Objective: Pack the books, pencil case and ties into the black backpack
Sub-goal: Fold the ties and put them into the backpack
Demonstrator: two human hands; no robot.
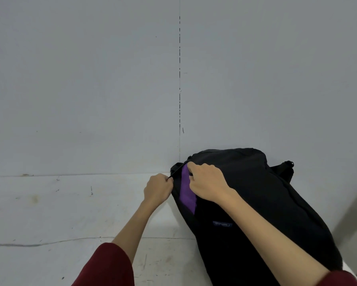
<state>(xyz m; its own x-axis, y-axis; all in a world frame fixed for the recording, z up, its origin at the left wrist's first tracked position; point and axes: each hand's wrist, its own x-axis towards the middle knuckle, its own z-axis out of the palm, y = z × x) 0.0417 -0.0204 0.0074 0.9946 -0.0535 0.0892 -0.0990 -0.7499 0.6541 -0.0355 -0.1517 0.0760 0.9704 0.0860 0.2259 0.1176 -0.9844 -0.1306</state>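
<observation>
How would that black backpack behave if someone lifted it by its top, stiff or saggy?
Probably saggy: the black backpack is soft fabric that creases and slumps on the table. It looks filled out, so likely fairly heavy for its size. The opening showing the purple lining, held by the left hand and right hand, might gape.

Bare workroom: scuffed white table (49,213) against plain grey wall (80,79).

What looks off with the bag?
Only the black backpack: its opening gapes near the top, showing purple lining between the left hand, pinching a zipper pull, and the right hand.
</observation>
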